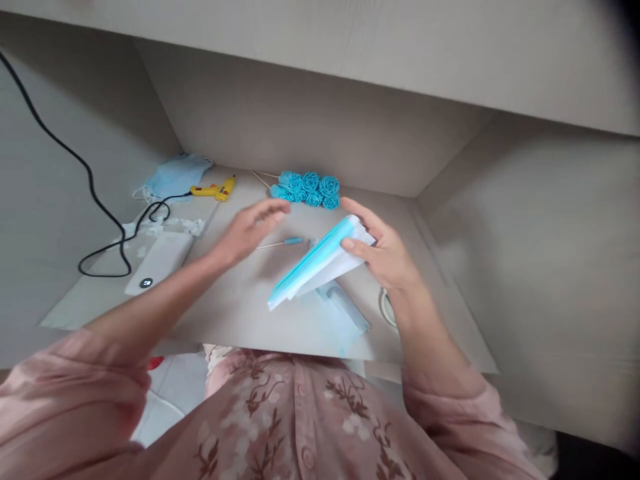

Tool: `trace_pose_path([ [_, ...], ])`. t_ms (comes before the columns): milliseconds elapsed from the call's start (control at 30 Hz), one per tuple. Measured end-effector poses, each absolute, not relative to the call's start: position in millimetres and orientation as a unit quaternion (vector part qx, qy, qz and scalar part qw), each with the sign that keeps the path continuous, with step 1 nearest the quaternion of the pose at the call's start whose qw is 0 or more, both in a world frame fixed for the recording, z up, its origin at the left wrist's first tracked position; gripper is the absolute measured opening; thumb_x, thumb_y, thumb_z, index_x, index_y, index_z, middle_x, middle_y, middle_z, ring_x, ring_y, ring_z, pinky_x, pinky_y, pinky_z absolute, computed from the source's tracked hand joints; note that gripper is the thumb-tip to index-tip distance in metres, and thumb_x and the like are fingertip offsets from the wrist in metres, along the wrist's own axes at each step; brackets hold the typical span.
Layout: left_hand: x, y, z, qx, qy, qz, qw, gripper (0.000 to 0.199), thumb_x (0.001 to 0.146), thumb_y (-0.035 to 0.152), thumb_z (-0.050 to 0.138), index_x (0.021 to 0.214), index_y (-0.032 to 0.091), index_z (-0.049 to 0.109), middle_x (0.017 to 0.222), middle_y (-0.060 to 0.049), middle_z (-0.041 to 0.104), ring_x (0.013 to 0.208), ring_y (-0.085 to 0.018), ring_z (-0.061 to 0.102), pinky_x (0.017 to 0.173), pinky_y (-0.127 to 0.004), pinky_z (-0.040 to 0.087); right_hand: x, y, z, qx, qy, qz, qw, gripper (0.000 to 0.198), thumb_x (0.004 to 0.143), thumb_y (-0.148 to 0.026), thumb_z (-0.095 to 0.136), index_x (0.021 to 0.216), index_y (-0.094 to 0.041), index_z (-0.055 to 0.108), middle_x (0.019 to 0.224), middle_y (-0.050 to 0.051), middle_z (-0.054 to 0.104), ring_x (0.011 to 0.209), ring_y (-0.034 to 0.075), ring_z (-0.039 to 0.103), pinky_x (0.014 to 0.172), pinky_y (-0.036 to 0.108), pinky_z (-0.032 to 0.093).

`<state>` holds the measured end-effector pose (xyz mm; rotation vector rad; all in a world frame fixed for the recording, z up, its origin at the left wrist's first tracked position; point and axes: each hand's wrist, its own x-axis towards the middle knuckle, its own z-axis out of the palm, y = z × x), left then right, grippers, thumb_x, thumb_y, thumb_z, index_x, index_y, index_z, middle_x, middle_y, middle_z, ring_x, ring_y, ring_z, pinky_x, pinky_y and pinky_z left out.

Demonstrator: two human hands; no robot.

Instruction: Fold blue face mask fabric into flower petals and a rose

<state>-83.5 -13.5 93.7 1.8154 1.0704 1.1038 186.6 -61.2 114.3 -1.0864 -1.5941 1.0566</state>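
Note:
A folded blue and white face mask (320, 257), its layers spreading apart at the lower edge, is pinched at its upper right end by my right hand (387, 257). The mask slants down to the left above the desk. My left hand (250, 230) is held in the air to the left of it, fingers stretched and slightly blurred, holding nothing. Between the hands and the back wall, a thin stick with a blue wrapped tip (293, 241) lies on the desk. Beneath the mask is a sheer light-blue piece of material (345, 317).
Blue paper-like roses (313, 189) on sticks lie by the back wall. Left of them are a yellow glue gun (215, 191) with a black cable (90, 173), several face masks (177, 177) and a white device (163, 263). A white ring (387, 308) sits beside my right forearm.

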Motion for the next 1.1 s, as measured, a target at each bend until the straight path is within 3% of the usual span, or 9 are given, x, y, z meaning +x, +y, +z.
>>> trace_pose_path([
  [100, -54.4, -40.4, 83.6, 0.666, 0.34, 0.335, 0.574, 0.067, 0.087, 0.063, 0.063, 0.139, 0.02, 0.057, 0.142, -0.013, 0.061, 0.132, -0.031, 0.056, 0.109, -0.042, 0.045, 185.1, -62.4, 114.7, -0.424, -0.677, 0.416, 0.435, 0.071, 0.077, -0.047, 0.08, 0.142, -0.031, 0.058, 0.13, 0.004, 0.068, 0.109, 0.024, 0.066, 0.099, 0.042, 0.055],
  [233, -35.5, -41.6, 73.7, 0.585, 0.286, 0.295, 0.699, 0.071, 0.072, 0.05, 0.083, 0.132, 0.02, 0.061, 0.139, -0.012, 0.063, 0.128, -0.033, 0.059, 0.103, -0.041, 0.048, 192.1, -69.9, 113.9, -0.411, -0.714, 0.405, 0.397, 0.073, 0.078, -0.045, 0.08, 0.146, -0.03, 0.055, 0.126, 0.005, 0.07, 0.11, 0.024, 0.066, 0.096, 0.039, 0.056],
  [367, -28.0, -37.5, 73.3, 0.522, 0.333, 0.35, 0.703, 0.055, 0.064, 0.032, 0.089, 0.111, 0.017, 0.066, 0.112, -0.007, 0.073, 0.104, -0.025, 0.067, 0.09, -0.035, 0.052, 202.8, -78.2, 108.0, -0.416, -0.701, 0.437, 0.381, 0.079, 0.079, -0.044, 0.079, 0.15, -0.032, 0.048, 0.106, 0.003, 0.075, 0.094, 0.02, 0.07, 0.08, 0.033, 0.059],
  [600, -42.5, -30.3, 74.0, 0.483, 0.407, 0.41, 0.657, 0.047, 0.058, 0.027, 0.088, 0.098, 0.017, 0.066, 0.094, -0.004, 0.073, 0.084, -0.02, 0.066, 0.077, -0.032, 0.053, 210.6, -79.9, 88.8, -0.451, -0.588, 0.46, 0.49, 0.068, 0.076, -0.041, 0.082, 0.14, -0.031, 0.061, 0.109, 0.003, 0.077, 0.094, 0.02, 0.071, 0.084, 0.035, 0.06],
  [733, -66.1, -18.6, 81.8, 0.504, 0.429, 0.448, 0.601, 0.05, 0.06, 0.028, 0.085, 0.105, 0.018, 0.066, 0.099, -0.004, 0.072, 0.082, -0.02, 0.067, 0.076, -0.033, 0.055, 218.1, -84.5, 85.8, -0.468, -0.537, 0.481, 0.511, 0.066, 0.075, -0.039, 0.082, 0.138, -0.031, 0.062, 0.098, 0.002, 0.078, 0.079, 0.017, 0.07, 0.074, 0.032, 0.059],
  [867, -104.8, 8.5, 84.2, 0.554, 0.492, 0.483, 0.467, 0.045, 0.066, 0.029, 0.079, 0.108, 0.019, 0.065, 0.102, -0.006, 0.071, 0.091, -0.023, 0.068, 0.079, -0.036, 0.055, 232.6, -98.0, 81.4, -0.515, -0.508, 0.452, 0.521, 0.06, 0.078, -0.039, 0.079, 0.135, -0.031, 0.064, 0.088, 0.0, 0.076, 0.07, 0.014, 0.066, 0.064, 0.027, 0.054],
  [1033, -172.6, 60.2, 95.7, 0.607, 0.621, 0.456, 0.196, 0.062, 0.068, 0.023, 0.08, 0.126, 0.016, 0.061, 0.115, -0.007, 0.07, 0.116, -0.03, 0.061, 0.103, -0.043, 0.043, 252.0, -114.9, 73.9, -0.566, -0.462, 0.448, 0.516, 0.066, 0.074, -0.042, 0.079, 0.137, -0.025, 0.063, 0.076, -0.001, 0.071, 0.06, 0.011, 0.059, 0.054, 0.025, 0.048],
  [1100, -198.0, 82.6, 107.4, 0.61, 0.657, 0.434, 0.095, 0.066, 0.079, 0.026, 0.074, 0.139, 0.012, 0.053, 0.127, -0.007, 0.066, 0.125, -0.031, 0.056, 0.108, -0.045, 0.036, 257.2, -119.4, 71.3, -0.582, -0.442, 0.443, 0.519, 0.067, 0.073, -0.043, 0.08, 0.135, -0.024, 0.064, 0.075, -0.001, 0.069, 0.058, 0.011, 0.057, 0.053, 0.024, 0.047],
])
